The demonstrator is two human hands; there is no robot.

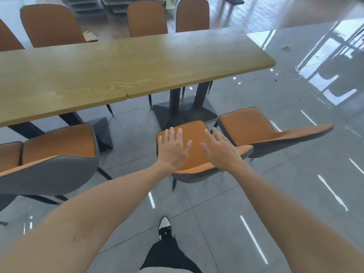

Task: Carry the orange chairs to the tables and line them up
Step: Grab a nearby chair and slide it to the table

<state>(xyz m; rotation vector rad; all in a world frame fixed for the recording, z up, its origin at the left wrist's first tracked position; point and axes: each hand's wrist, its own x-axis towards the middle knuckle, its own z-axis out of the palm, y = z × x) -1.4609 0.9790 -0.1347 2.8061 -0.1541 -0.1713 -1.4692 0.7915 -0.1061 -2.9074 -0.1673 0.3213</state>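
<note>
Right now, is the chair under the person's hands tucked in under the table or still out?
Out. The chair stands clear of the table edge, with bare floor between them.

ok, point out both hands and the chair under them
left hand [173, 149], head view, back of the hand
right hand [220, 149], head view, back of the hand
middle chair [194, 129], head view, orange seat

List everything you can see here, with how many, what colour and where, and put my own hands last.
near chairs: four, orange seats with grey backs, along the table's near side
far chairs: at least four, orange, beyond the table
table: two tops butted end to end, light wood, centre
table bases: black, on the grey tiled floor
cardboard scrap: one, brown, far table edge
shoe: one, black and white, bottom centre
hands: left and right, fingers spread, over the middle chair
</note>
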